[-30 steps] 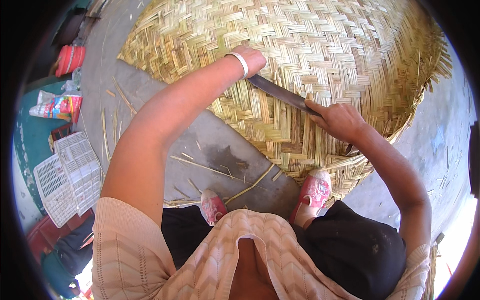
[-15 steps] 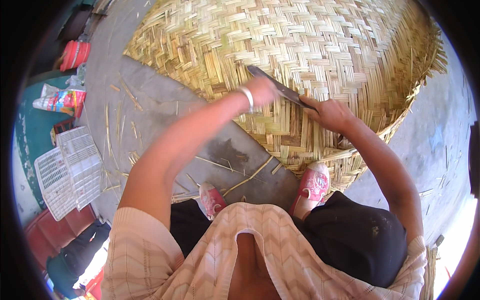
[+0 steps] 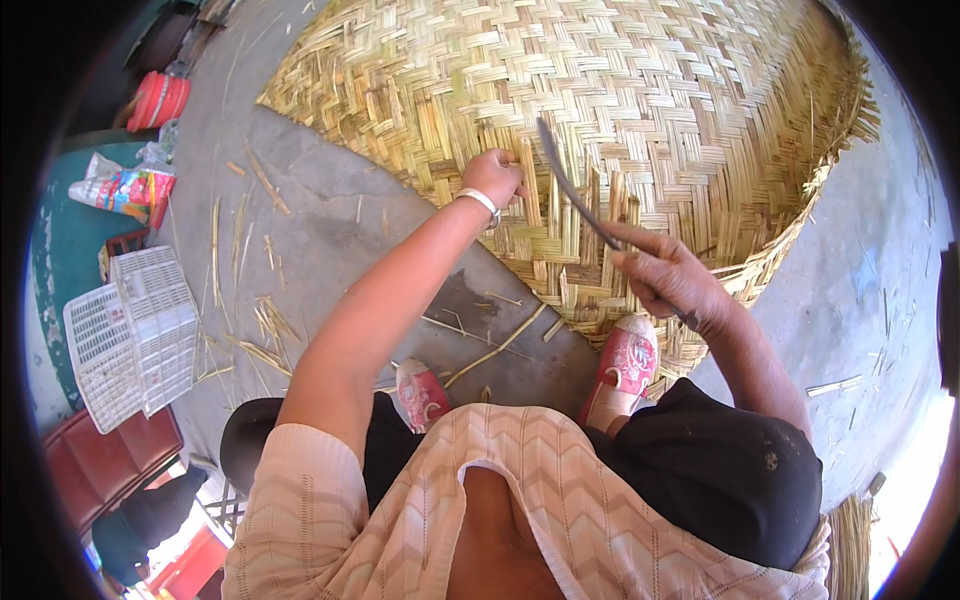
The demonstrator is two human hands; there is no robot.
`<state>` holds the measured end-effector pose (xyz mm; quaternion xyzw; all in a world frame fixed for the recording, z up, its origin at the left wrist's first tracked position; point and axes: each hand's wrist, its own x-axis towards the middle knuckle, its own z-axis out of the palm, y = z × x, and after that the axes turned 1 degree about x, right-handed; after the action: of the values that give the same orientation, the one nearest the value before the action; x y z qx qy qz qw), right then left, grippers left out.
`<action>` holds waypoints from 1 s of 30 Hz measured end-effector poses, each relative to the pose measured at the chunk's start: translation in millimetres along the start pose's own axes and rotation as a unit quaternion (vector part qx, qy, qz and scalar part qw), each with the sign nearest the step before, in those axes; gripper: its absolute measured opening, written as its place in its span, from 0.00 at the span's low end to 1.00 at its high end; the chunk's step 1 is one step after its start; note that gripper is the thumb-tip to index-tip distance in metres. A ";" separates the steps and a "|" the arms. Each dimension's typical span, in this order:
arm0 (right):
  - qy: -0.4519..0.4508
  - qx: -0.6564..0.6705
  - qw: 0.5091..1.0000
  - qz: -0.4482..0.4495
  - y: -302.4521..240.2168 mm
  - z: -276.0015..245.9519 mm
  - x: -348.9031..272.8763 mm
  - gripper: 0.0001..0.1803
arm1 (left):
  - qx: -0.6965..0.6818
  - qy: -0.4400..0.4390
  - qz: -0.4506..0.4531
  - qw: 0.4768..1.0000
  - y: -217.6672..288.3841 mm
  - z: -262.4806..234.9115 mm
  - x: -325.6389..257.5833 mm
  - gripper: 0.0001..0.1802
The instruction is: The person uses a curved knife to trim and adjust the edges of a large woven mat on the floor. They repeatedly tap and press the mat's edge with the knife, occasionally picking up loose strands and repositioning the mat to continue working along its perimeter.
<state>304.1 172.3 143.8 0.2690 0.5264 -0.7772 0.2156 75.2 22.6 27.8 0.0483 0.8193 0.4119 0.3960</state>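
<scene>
A large woven mat (image 3: 660, 110) of pale yellow-green flat strips lies before me, its right side curling up. My left hand (image 3: 493, 178), with a white bracelet at the wrist, is closed at the mat's near left border. Its fingertips pinch an upright strip (image 3: 529, 185). To the right, my right hand (image 3: 668, 272) grips a knife with a long, slightly curved dark blade (image 3: 566, 180). The blade points up and to the left, above the mat. Several loose strip ends stick up between my hands.
My red shoes (image 3: 630, 362) are by the mat's near corner. Cut strips (image 3: 268, 325) litter the grey floor. At left are white plastic crates (image 3: 150, 320), a colourful bag (image 3: 130, 190), a red bucket (image 3: 160, 100) and a dark red seat (image 3: 115, 455). A strip bundle (image 3: 850, 545) lies at lower right.
My left hand has left the knife blade and closed at the mat's border. My right hand has drawn the knife nearer to me and turned its blade more upright.
</scene>
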 end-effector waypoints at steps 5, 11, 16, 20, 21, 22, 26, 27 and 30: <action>0.039 -0.110 0.993 0.002 15.5 8.1 12.2 0.27 | 0.023 -0.013 -0.021 0.999 1.4 3.9 6.3 0.10; 0.041 -0.340 0.938 -0.058 16.2 -0.8 29.3 0.28 | -0.087 -0.112 -0.104 0.984 -13.3 -9.8 4.6 0.16; 0.022 -0.356 0.934 -0.017 -3.1 -4.3 27.2 0.28 | -0.162 -0.101 -0.087 0.978 -19.2 -6.3 -0.2 0.16; 0.015 -0.302 0.952 0.045 -13.6 -5.8 21.4 0.27 | -0.247 -0.089 -0.110 0.959 -23.8 -3.6 -1.6 0.16; 0.023 -0.304 0.951 0.044 -11.9 -2.8 21.8 0.27 | -0.256 -0.088 -0.119 0.955 -24.5 -3.2 -1.6 0.16; 0.031 -0.333 0.942 0.028 -7.8 1.9 22.1 0.27 | -0.263 -0.082 -0.132 0.952 -25.0 -2.9 -1.7 0.16; 0.098 -0.454 0.886 -0.006 20.0 27.6 17.4 0.28 | -0.248 -0.079 -0.131 0.957 -20.7 -1.3 -1.9 0.18; 0.103 -0.451 0.886 0.017 23.9 29.4 18.0 0.29 | -0.232 -0.074 -0.133 0.961 -18.6 -0.9 -2.2 0.19; 0.103 -0.388 0.916 0.019 27.6 29.2 23.7 0.28 | -0.202 -0.059 -0.135 0.968 -12.6 -1.0 -3.6 0.20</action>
<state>297.5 134.1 117.9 0.2529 0.8004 -0.4759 0.2627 80.1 12.3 21.3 -0.1193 0.6935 0.5077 0.4970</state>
